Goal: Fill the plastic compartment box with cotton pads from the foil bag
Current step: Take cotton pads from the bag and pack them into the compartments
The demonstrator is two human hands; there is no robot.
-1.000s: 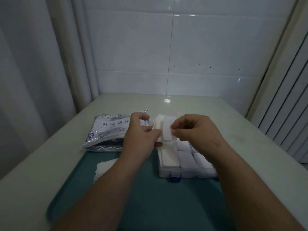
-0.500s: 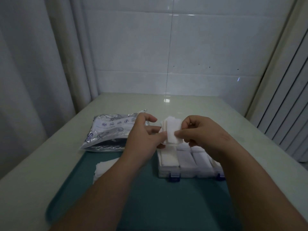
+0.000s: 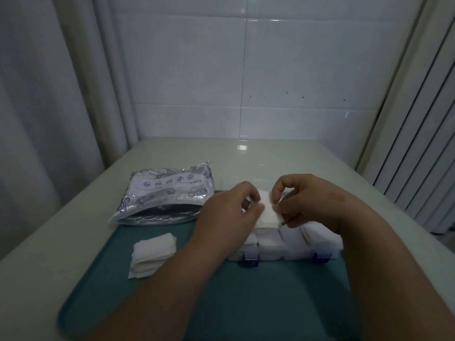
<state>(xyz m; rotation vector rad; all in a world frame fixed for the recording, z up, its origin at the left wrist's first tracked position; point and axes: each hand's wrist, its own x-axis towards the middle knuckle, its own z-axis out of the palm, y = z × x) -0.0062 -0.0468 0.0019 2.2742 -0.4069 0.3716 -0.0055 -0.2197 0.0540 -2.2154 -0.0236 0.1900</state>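
Observation:
A clear plastic compartment box (image 3: 290, 252) with blue clasps sits on a teal tray (image 3: 246, 291), its near compartments packed with white cotton pads. Just above the box, my left hand (image 3: 229, 217) and my right hand (image 3: 312, 205) pinch a small stack of cotton pads (image 3: 267, 212) between them from either side. The silvery foil bag (image 3: 167, 198) lies to the left, its mouth facing me. A loose pile of cotton pads (image 3: 152, 254) rests at the tray's left edge.
The tray lies on a pale glossy table (image 3: 270, 156) against a tiled wall. A curtain (image 3: 49, 94) hangs on the left and ribbed panels (image 3: 418, 143) stand on the right.
Both hands have lowered the stack of pads toward the box and squared it between the fingers. The bag and the loose pile have not moved.

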